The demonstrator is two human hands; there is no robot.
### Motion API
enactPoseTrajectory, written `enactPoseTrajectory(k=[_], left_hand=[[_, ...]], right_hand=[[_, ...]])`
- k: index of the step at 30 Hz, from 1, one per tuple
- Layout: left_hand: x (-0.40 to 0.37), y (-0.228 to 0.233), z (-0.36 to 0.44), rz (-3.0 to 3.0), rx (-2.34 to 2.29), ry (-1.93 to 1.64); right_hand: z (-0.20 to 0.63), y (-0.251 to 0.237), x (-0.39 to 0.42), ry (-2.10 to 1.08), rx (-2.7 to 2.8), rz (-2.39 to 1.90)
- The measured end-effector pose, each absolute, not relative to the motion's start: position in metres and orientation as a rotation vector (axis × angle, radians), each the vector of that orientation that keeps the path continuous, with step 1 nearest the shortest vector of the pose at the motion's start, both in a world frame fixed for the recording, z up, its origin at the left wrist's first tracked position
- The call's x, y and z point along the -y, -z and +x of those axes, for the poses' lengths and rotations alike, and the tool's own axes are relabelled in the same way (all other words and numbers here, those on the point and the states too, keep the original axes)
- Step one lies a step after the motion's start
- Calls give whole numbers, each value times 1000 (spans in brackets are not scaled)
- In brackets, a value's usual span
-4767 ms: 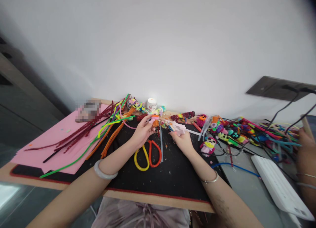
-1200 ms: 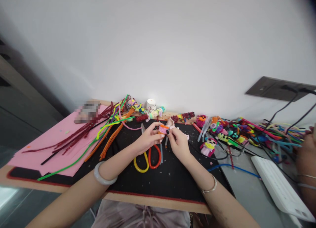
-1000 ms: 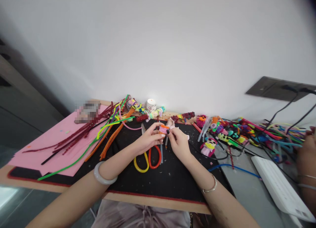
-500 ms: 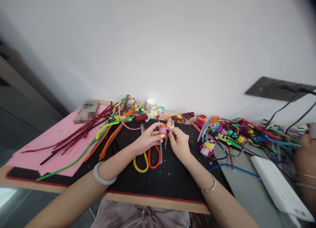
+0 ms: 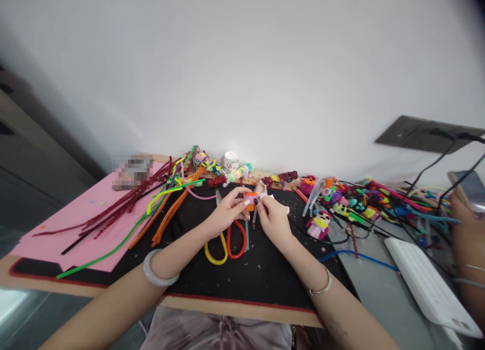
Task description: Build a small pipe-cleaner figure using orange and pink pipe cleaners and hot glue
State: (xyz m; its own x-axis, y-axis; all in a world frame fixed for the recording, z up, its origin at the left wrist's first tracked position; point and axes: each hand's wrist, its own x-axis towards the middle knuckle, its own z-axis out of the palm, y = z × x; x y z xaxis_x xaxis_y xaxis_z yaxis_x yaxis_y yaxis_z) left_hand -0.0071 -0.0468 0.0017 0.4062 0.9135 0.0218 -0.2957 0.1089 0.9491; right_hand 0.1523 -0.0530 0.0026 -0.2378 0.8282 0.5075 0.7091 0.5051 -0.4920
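Note:
My left hand (image 5: 230,209) is closed round a small orange and pink fuzzy figure (image 5: 250,200) with black spots on it. The thumb and index finger of my right hand (image 5: 275,216) pinch at the figure's right side, by a black spot; exactly what they grip there is too small to make out. Under my left wrist lie scissors (image 5: 237,240) with one yellow and one red handle, their blades partly covered by the hand. A whitish crumpled piece (image 5: 262,187) shows just behind my fingers.
Pink sheets (image 5: 49,229) with loose pipe cleaners (image 5: 162,196) lie at the left. A white cup (image 5: 231,160) and several fuzzy figures line the wall. Right are a doll-like figure (image 5: 319,225), a pile of pipe cleaners, a white power strip (image 5: 428,284) and another person's hand (image 5: 468,234) with a phone (image 5: 472,188).
The figure in my hands has turned and tilted slightly, with both hands nearly in place. At the right edge, the other person's phone has come further into view.

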Motion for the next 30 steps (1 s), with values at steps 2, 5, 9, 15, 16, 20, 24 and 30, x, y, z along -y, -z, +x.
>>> enactPoseTrajectory(k=[2, 5, 9, 15, 16, 20, 24, 30], left_hand=[[47, -1, -7, 1145, -704, -1008], [46, -2, -6, 1188, -705, -1019], [45, -2, -6, 1250, -714, -1036], [45, -1, -6, 1238, -721, -1035], [46, -1, -6, 1220, -723, -1027], [47, -3, -5, 1151, -726, -1013], [47, -2, -5, 1118, -719, -1013], [46, 0, -5, 1104, -707, -1020]], right_hand=[[152, -2, 53, -209, 1999, -1255], [152, -2, 53, -203, 2000, -1261], [152, -1, 52, -205, 2003, -1269], [151, 0, 52, -204, 2036, -1288], [151, 0, 52, -201, 2049, -1297], [151, -1, 52, -222, 2101, -1314], [152, -1, 51, -267, 2124, -1320], [152, 1, 50, -285, 2141, -1327]])
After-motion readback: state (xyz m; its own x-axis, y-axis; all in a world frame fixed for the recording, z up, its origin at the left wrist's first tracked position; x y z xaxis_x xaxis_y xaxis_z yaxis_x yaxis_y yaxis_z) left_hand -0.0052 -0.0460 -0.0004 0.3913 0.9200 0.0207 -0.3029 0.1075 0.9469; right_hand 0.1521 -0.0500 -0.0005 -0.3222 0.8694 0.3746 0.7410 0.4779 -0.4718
